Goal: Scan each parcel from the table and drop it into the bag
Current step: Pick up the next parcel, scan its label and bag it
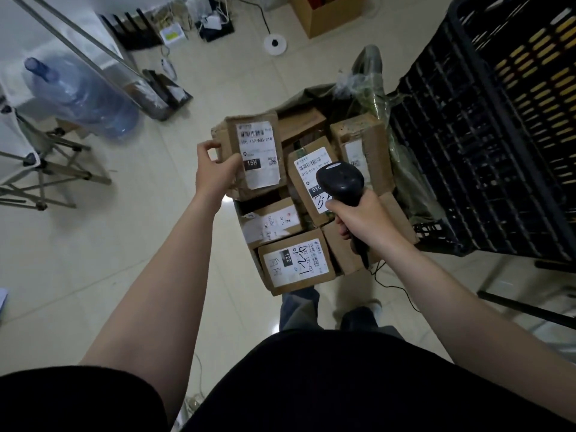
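Pale tiled floor; water jug at far left, black crate at right. Bag, open, between them, with several labelled cardboard parcels inside. Left hand: fingers curled round one parcel, label up, held over the bag's left side. Right hand: gripping a black scanner by its handle, head above the bagged parcels.

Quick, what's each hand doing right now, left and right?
Left hand: grips the parcel marked 15H by its left edge.
Right hand: grips the black barcode scanner by its handle.
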